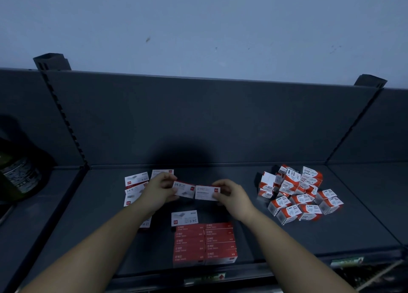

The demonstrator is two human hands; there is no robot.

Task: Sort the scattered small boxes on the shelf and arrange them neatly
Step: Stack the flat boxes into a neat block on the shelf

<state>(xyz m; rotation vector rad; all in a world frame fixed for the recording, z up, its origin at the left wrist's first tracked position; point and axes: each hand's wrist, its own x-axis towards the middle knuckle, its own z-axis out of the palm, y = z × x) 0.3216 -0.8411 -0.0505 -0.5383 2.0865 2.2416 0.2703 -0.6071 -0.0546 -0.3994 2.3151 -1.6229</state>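
Over the middle of the dark shelf [276, 237], my left hand [157, 190] pinches a white-and-red staple box [184, 189] marked 24/6. Beside it my right hand [231, 194] pinches a second staple box [206, 193]; the two boxes meet end to end. Several loose staple boxes [135, 187] lie scattered behind my left hand, and one more [184, 217] lies flat below my hands. At the front edge stands a neat block of red staple boxes [205, 243] in two columns.
A jumbled heap of small orange-and-white boxes [298, 195] fills the right part of the shelf. A dark bottle [21, 173] stands in the neighbouring bay on the left. Slotted uprights [66, 124] and a dark back panel [198, 120] bound the bay.
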